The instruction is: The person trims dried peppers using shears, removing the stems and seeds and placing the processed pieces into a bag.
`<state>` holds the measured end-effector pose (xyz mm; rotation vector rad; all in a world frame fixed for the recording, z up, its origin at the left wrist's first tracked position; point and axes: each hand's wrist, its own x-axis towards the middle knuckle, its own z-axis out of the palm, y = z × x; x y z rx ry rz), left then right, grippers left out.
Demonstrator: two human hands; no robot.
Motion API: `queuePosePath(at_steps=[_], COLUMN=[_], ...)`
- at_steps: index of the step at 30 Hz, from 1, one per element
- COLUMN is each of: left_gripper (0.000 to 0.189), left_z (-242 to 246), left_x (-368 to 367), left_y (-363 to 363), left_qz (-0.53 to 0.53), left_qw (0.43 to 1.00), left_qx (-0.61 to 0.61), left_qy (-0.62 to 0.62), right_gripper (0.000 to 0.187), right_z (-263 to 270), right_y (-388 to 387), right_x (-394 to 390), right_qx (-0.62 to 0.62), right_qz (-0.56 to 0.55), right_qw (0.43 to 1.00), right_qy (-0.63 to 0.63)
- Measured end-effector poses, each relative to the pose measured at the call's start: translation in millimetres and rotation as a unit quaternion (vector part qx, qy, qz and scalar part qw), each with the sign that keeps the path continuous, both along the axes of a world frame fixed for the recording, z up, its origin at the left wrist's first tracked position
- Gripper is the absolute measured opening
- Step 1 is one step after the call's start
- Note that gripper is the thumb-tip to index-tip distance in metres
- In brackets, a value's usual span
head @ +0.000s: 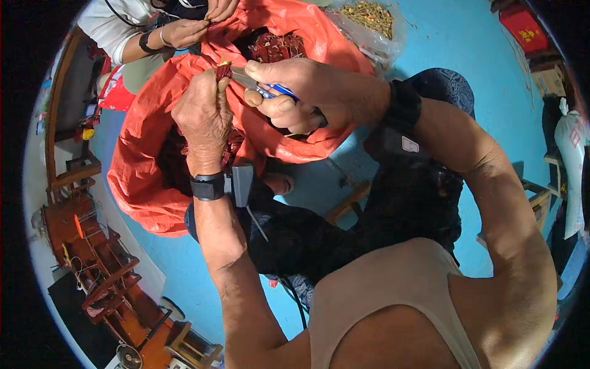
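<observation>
My left hand (205, 108) pinches a dried red chili pepper (224, 71) near its yellowish stem end, between thumb and forefinger. In my right hand (295, 94) is a pair of scissors (275, 90) with blue on the handles, its metal blades pointing left at the pepper. Both hands are above two open orange-red woven plastic sacks. The left sack (138, 152) holds dark red dried peppers, partly hidden by my left forearm. The other sack (341, 55), beyond my right hand, holds dried red peppers (276, 46) with pale stems among them.
A clear plastic bag (396, 41) of cut stems (366, 18) lies on the blue floor (442, 41) at the top. Another person's hands (186, 32) are close by at upper left. Wooden stools (350, 203) and furniture stand around. A white sack (571, 161) is at far right.
</observation>
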<state>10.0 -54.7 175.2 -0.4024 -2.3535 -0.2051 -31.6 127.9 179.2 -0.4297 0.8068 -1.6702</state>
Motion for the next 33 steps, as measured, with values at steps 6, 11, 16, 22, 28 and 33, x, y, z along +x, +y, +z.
queuePosePath(at_steps=[6, 11, 16, 22, 28, 33], left_gripper=[0.011, 0.012, 0.013, 0.013, 0.015, 0.017], left_z=[-3.7, -6.6, -11.7, -10.3, -7.7, -4.5], left_x=[2.3, 4.1, 3.6, 1.1, 5.5, 5.2], left_y=[-1.7, 10.8, 7.8, 11.4, 10.2, 4.9], left_qz=[-0.036, -0.018, -0.033, -0.036, -0.018, -0.029], left_qw=[0.998, 0.968, 0.982, 0.991, 0.996, 0.996], left_qx=[0.052, 0.231, 0.172, 0.114, 0.048, -0.018], left_qy=[0.023, -0.095, -0.071, -0.053, -0.075, -0.088], right_gripper=[0.029, 0.023, 0.014, 0.015, 0.016, 0.015], right_z=[-7.5, -39.9, -21.6, -28.1, -30.1, -40.0], right_y=[-2.8, -7.5, 5.0, 6.7, 6.7, 3.2], right_x=[-11.3, -39.4, -30.5, -34.5, -30.8, -30.8], right_qx=[0.002, -0.076, -0.02, -0.029, 0.002, 0.015], right_qz=[0.04, -0.376, -0.298, -0.282, -0.258, -0.264], right_qw=[0.999, 0.36, 0.478, 0.407, 0.417, 0.419], right_qy=[-0.018, 0.85, 0.826, 0.868, 0.871, 0.869])
